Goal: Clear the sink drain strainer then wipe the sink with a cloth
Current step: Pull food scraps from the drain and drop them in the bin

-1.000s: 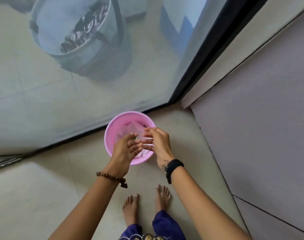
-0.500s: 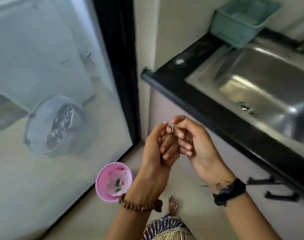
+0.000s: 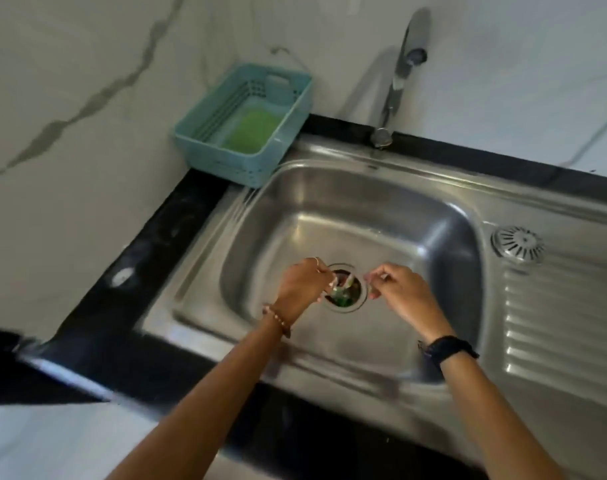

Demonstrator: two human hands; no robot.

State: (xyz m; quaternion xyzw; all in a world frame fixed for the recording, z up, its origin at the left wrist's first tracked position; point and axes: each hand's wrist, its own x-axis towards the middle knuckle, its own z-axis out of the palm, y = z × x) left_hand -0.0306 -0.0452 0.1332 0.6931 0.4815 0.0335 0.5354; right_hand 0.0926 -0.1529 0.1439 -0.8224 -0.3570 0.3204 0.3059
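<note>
Desk (image 3: 146, 258) surface is black stone and carries a stainless steel sink (image 3: 444, 258) set against a marble wall. At the far left corner of the desk stands a teal basket (image 3: 295, 109), its near end overhanging the sink rim; a green scouring pad (image 3: 250, 129) lies flat inside it.

Left hand (image 3: 300, 287), with a bead bracelet at the wrist, reaches into the basin and is positioned at the left edge of the drain opening (image 3: 347, 289). Its fingers (image 3: 329, 284) are curled down toward green scraps (image 3: 343, 296) lying in the opening; motion blur prevents confirming whether they grip anything.

Right hand (image 3: 406, 294), with a black band at the wrist, hovers at the right edge of the drain opening. Its fingers (image 3: 373, 274) are loosely pinched together and appear to hold nothing.

Faucet (image 3: 399, 74) rises behind the basin. Drain strainer (image 3: 516, 242), a round slotted metal disc, rests on the ribbed drainboard at the right, well apart from the drain opening.
</note>
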